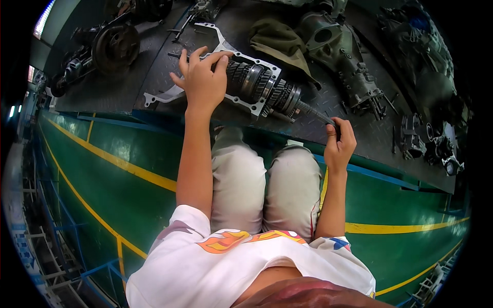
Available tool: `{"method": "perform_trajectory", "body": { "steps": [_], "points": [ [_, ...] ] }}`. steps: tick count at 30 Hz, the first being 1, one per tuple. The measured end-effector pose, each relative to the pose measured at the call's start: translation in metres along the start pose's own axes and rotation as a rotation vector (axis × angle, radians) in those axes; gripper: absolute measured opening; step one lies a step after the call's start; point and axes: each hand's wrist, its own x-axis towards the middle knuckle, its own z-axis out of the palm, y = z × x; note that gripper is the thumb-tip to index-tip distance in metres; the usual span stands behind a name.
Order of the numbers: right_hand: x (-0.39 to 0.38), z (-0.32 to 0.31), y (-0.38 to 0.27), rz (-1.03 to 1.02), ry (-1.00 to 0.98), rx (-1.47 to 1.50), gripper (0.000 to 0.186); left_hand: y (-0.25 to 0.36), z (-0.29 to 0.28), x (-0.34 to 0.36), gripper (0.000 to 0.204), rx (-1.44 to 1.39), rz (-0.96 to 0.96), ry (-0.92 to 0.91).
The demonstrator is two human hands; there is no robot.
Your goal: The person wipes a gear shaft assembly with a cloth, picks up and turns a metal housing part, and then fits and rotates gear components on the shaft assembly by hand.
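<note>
An open gearbox housing (276, 73) with a pale metal flange lies on the dark bench in front of me. In it sits a gear shaft (252, 81) carrying several gears and rings. My left hand (203, 82) is over the housing's left end with its fingers spread, and a thin shaft tip (174, 55) shows beyond it; contact under the palm is hidden. At the other side, the splined shaft end (314, 111) sticks out of the housing to the right. My right hand (340, 146) is closed on its tip, fingers and thumb around it.
Behind the housing lies a crumpled olive cloth (277, 43). To its right rests another gearbox case (349, 66), with small metal parts (413, 136) farther right. A drum-shaped assembly (115, 46) stands at left. The bench's blue front edge (370, 172) runs above my knees.
</note>
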Motion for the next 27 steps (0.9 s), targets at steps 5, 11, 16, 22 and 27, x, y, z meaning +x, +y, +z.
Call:
{"method": "perform_trajectory", "body": {
  "steps": [5, 11, 16, 22, 27],
  "points": [
    [-0.002, -0.008, 0.005, 0.02, 0.001, 0.044, 0.017, 0.007, 0.005, 0.004, 0.031, 0.027, 0.039, 0.001],
    [-0.002, -0.013, -0.007, 0.121, -0.087, 0.08, 0.022, -0.001, 0.017, 0.005, 0.032, 0.077, 0.059, 0.068],
    [-0.002, -0.013, -0.009, 0.139, -0.095, 0.091, 0.021, -0.003, 0.016, 0.008, 0.031, 0.051, 0.051, 0.056],
    [-0.003, -0.015, -0.007, 0.153, -0.1, 0.113, 0.022, -0.003, 0.018, -0.005, 0.028, -0.037, 0.168, 0.178],
    [-0.005, -0.017, -0.006, 0.177, -0.135, 0.086, 0.023, 0.057, -0.001, -0.071, 0.016, -0.496, 0.462, 0.238]
  ]
}}
